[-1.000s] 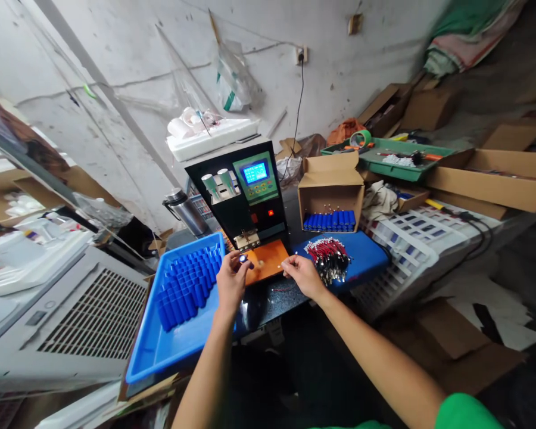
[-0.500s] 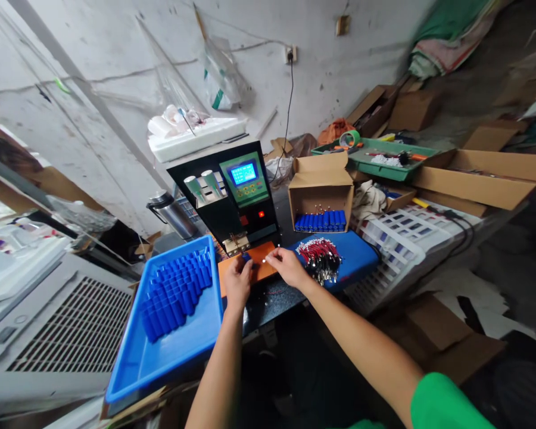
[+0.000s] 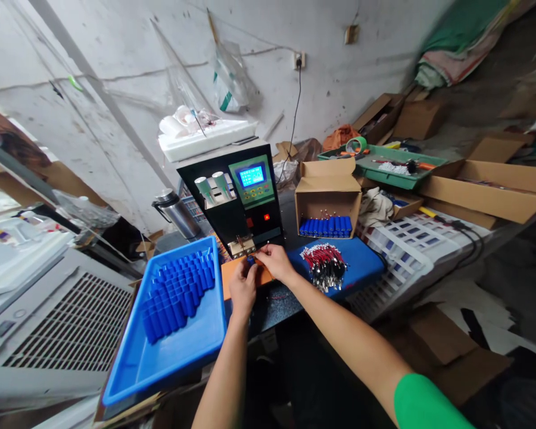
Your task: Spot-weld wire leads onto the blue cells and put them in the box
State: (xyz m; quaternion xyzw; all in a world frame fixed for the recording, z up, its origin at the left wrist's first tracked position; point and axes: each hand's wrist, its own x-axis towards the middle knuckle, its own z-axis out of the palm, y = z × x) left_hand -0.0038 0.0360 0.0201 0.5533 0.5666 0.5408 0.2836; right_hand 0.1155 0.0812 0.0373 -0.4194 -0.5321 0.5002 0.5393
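Observation:
At the orange board (image 3: 229,286), my left hand (image 3: 242,287) is closed around a blue cylindrical battery cell (image 3: 251,260), mostly hidden by the fingers. It is at the electrode tips of the black spot welder (image 3: 223,225). My right hand (image 3: 276,262) is pinched right beside the cell. A small white tip by its fingers looks like the connector of a wire lead; the rest of that lead is covered. To the right, a bunch of red and black wire leads (image 3: 325,266) with white connectors lies on a blue pad (image 3: 361,262).
A blue tray (image 3: 129,370) with upright blue cells stands at the left. Behind the pad, an open cardboard box (image 3: 310,186) contains cells with leads. A steel flask (image 3: 178,217), a green tray (image 3: 384,173) and a white plastic crate (image 3: 406,250) surround the workspace.
My right hand has moved left and up, closing the gap to the cell in my left hand. The whole view has shifted slightly to the right.

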